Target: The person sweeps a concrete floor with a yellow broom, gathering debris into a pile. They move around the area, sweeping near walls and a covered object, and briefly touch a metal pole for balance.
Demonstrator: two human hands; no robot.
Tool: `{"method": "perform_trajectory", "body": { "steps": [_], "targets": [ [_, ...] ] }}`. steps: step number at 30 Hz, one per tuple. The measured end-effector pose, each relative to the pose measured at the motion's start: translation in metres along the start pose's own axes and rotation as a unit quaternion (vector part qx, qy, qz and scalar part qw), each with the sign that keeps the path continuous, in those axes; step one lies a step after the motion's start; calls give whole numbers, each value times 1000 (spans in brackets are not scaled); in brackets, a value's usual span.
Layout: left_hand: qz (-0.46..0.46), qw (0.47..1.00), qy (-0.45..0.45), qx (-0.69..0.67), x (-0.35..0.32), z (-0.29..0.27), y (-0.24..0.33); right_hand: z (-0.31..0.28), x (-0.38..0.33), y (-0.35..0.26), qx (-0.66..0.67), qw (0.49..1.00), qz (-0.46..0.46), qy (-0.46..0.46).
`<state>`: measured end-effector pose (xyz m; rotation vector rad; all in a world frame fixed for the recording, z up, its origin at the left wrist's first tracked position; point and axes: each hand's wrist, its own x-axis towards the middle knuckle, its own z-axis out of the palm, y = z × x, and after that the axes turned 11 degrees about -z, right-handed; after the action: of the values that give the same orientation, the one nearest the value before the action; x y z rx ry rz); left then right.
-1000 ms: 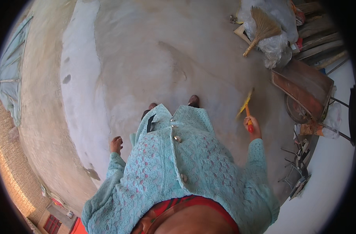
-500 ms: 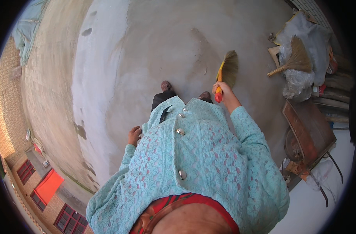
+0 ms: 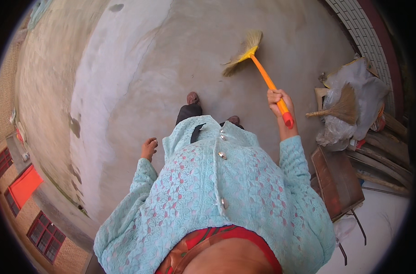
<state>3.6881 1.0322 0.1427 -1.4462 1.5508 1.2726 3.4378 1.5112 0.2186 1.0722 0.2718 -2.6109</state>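
Note:
My right hand (image 3: 280, 102), out in front to the right, is wrapped round the orange handle of a broom (image 3: 262, 73). Its red end cap sticks out behind the fist, toward me. The broom's yellow collar and fanned straw bristles are ahead of my feet, low over or on the concrete floor (image 3: 208, 50); whether the bristles press on it I cannot tell. A small pale streak of debris lies beside the bristles. At my left side hangs my left hand (image 3: 148, 148), holding nothing, fingers loosely curled and a little apart.
To the right, a second straw broom (image 3: 340, 107) lies on plastic sheeting (image 3: 372, 93) beside stacked wooden poles (image 3: 386, 157). Nearer stands a rusty metal cart (image 3: 338, 182). A tiled wall (image 3: 365, 41) rises at far right; a brick building (image 3: 69, 251) stands at left.
The broom has swung forward and left, its bristles now fanned out ahead of me. My right hand has moved to the right. The view has turned slightly.

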Motion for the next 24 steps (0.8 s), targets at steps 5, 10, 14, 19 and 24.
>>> {"method": "perform_trajectory", "body": {
  "steps": [5, 10, 14, 19, 24],
  "targets": [
    [-17, 1000, 13, -13, 9, 2, -7, 11, -94, 25, -12, 998, 32, 57],
    [-60, 998, -11, 15, 15, 11, -21, 3, -94, 51, 45, 988, 81, 123],
    [-50, 999, -8, -11, 7, 10, -22, -31, -18, 68, 84, 976, 150, 133],
    [-54, 997, 24, -55, 0, -9, -42, -2, 72, 80, 60, 984, 158, 62],
    [-91, 990, 37, -97, 6, -23, -61, 50, 107, 70, 57, 995, 78, 31]
  ]
}}
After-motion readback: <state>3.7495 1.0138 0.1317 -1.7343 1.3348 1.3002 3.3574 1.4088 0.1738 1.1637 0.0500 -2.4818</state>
